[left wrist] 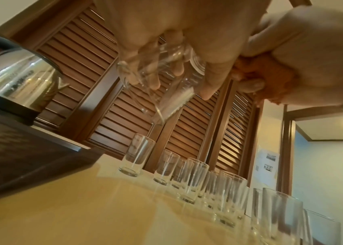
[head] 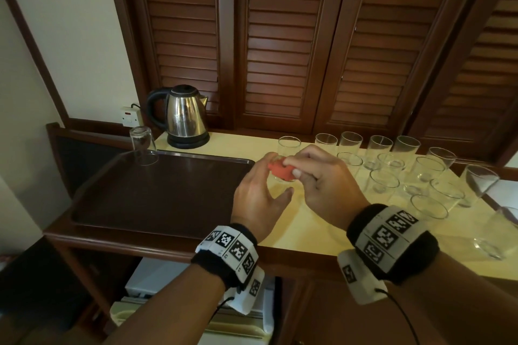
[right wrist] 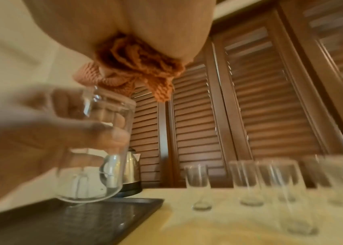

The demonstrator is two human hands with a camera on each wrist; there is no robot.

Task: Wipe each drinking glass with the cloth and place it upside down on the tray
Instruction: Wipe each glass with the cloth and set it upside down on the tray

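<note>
My left hand (head: 263, 182) grips a clear drinking glass (right wrist: 95, 165) by its side, upright and lifted just right of the tray (head: 157, 193). My right hand (head: 316, 173) pinches a bunched orange cloth (head: 281, 171) at the mouth of that glass. In the left wrist view my fingers (left wrist: 162, 73) wrap the glass (left wrist: 166, 82), with the cloth (left wrist: 271, 79) beside it. The cloth (right wrist: 137, 66) hangs from my right palm over the rim. One glass (head: 143, 145) stands upside down at the tray's far left corner.
Several upright glasses (head: 384, 182) crowd the yellow counter (head: 302, 232) to the right, some near its front edge. A steel kettle (head: 185, 117) stands behind the tray. Louvred wooden doors (head: 280, 50) close off the back. A small fridge (head: 157, 277) sits below the counter.
</note>
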